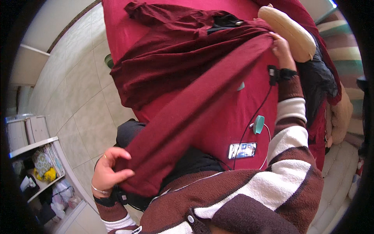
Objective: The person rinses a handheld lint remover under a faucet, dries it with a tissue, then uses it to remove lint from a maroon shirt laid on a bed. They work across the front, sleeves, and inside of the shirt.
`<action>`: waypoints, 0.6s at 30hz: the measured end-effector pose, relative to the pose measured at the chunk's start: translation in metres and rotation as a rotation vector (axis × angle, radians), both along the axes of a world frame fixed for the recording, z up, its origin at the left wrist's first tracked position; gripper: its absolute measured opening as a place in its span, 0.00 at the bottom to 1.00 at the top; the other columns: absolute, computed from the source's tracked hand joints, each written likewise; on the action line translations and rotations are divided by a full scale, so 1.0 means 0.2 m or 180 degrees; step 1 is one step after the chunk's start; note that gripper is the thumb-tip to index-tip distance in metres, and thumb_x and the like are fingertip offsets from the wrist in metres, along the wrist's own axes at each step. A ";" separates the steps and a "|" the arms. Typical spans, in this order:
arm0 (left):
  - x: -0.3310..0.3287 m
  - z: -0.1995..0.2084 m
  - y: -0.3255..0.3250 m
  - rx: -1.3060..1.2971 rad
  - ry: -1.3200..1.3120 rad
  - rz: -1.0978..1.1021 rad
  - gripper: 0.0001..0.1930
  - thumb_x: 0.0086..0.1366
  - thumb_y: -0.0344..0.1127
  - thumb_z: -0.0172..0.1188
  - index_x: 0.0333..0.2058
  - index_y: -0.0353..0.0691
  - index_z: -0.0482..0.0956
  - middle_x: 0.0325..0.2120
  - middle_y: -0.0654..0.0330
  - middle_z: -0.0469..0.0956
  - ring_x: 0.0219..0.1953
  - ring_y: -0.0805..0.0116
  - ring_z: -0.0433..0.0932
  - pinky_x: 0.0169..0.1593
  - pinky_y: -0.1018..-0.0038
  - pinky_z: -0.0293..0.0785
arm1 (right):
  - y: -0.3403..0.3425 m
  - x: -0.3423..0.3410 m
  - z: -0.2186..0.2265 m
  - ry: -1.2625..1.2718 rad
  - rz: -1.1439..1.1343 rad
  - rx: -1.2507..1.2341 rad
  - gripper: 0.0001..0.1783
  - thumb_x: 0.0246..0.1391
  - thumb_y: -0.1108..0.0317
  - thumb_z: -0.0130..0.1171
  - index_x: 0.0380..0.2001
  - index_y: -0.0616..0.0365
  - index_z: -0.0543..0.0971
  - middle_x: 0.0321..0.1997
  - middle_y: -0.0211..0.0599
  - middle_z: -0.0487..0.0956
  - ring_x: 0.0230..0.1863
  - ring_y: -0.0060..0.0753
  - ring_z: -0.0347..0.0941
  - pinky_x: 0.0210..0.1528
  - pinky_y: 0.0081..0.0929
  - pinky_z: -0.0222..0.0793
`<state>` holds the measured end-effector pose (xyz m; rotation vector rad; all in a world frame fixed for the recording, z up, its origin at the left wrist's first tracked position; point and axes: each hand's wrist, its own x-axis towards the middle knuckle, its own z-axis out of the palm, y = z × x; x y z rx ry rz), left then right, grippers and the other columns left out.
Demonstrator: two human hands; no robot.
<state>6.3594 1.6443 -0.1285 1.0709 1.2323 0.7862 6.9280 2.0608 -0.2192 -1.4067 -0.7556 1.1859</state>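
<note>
Garment (171, 66), maroon, spreads over the red sheet (230, 126) at 11 o'clock, 1 long strip stretching from 2 o'clock to 8 o'clock. Right hand (282, 50), at 2 o'clock beside a beige cushion (288, 33), pinches the cloth, fingertips together. Left hand (106, 171), at 8 o'clock, holds thumb and forefinger apart by the strip's end. Phone (242, 151) lies at 4 o'clock.

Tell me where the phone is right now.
In the head view, the phone lies on the red sheet, right of centre and low in the picture, just below the teal object and left of the right sleeve.
</note>
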 end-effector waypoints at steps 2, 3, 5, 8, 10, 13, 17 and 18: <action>-0.07 0.07 -0.06 0.0248 -0.0074 -0.0547 0.14 0.49 0.24 0.75 0.35 0.39 0.82 0.35 0.58 0.81 0.38 0.66 0.78 0.45 0.72 0.71 | -0.08 0.04 0.23 0.0140 0.0247 0.0738 0.15 0.60 0.73 0.58 0.49 0.65 0.78 0.45 0.39 0.81 0.48 0.32 0.78 0.54 0.28 0.74; -0.11 0.09 -0.09 0.0441 -0.0018 -0.0914 0.11 0.48 0.25 0.76 0.30 0.39 0.83 0.30 0.57 0.82 0.34 0.64 0.78 0.41 0.72 0.72 | -0.13 0.05 0.36 -0.0187 0.0151 0.1035 0.15 0.61 0.74 0.56 0.51 0.64 0.77 0.47 0.38 0.82 0.49 0.33 0.77 0.56 0.29 0.73; -0.18 0.11 -0.15 0.0070 -0.0921 -0.0643 0.09 0.49 0.24 0.72 0.32 0.35 0.84 0.29 0.49 0.82 0.32 0.59 0.81 0.36 0.71 0.75 | -0.30 0.08 0.59 -0.0089 0.0997 0.1958 0.26 0.64 0.70 0.50 0.66 0.58 0.67 0.65 0.44 0.71 0.60 0.36 0.72 0.65 0.37 0.68; -0.29 0.07 -0.24 -0.0056 0.0382 0.1073 0.04 0.56 0.28 0.63 0.29 0.37 0.77 0.28 0.53 0.78 0.30 0.65 0.78 0.35 0.70 0.74 | -0.47 0.07 0.86 -0.0559 0.0998 0.2293 0.28 0.66 0.68 0.46 0.69 0.56 0.62 0.71 0.43 0.64 0.69 0.35 0.63 0.71 0.39 0.59; -0.36 0.02 -0.26 0.0253 0.1590 0.2046 0.05 0.58 0.32 0.57 0.26 0.40 0.71 0.25 0.57 0.74 0.28 0.69 0.74 0.35 0.69 0.73 | -0.44 -0.02 0.93 -0.0969 0.1676 0.2076 0.25 0.66 0.69 0.44 0.66 0.57 0.67 0.69 0.41 0.67 0.67 0.33 0.65 0.70 0.35 0.59; -0.55 -0.08 -0.08 0.0636 0.0987 0.2589 0.05 0.63 0.35 0.57 0.32 0.43 0.71 0.28 0.63 0.74 0.29 0.73 0.73 0.36 0.73 0.73 | -0.15 -0.29 0.82 -0.1604 0.3063 0.1510 0.21 0.64 0.73 0.45 0.59 0.59 0.74 0.60 0.37 0.74 0.59 0.29 0.70 0.63 0.26 0.63; -0.67 -0.18 0.32 0.0119 -0.0667 0.1871 0.17 0.67 0.27 0.59 0.54 0.38 0.74 0.47 0.58 0.78 0.45 0.70 0.79 0.48 0.74 0.77 | 0.33 -0.86 0.40 -0.1784 0.3140 0.0016 0.19 0.61 0.68 0.53 0.55 0.50 0.79 0.43 0.25 0.82 0.38 0.22 0.74 0.40 0.25 0.72; -0.65 -0.19 0.36 0.0295 -0.0943 0.1797 0.18 0.66 0.26 0.59 0.55 0.38 0.73 0.49 0.57 0.78 0.47 0.69 0.79 0.50 0.73 0.77 | 0.44 -1.01 0.33 -0.1462 0.2931 0.0422 0.19 0.60 0.68 0.54 0.55 0.50 0.79 0.43 0.25 0.82 0.38 0.23 0.74 0.40 0.27 0.72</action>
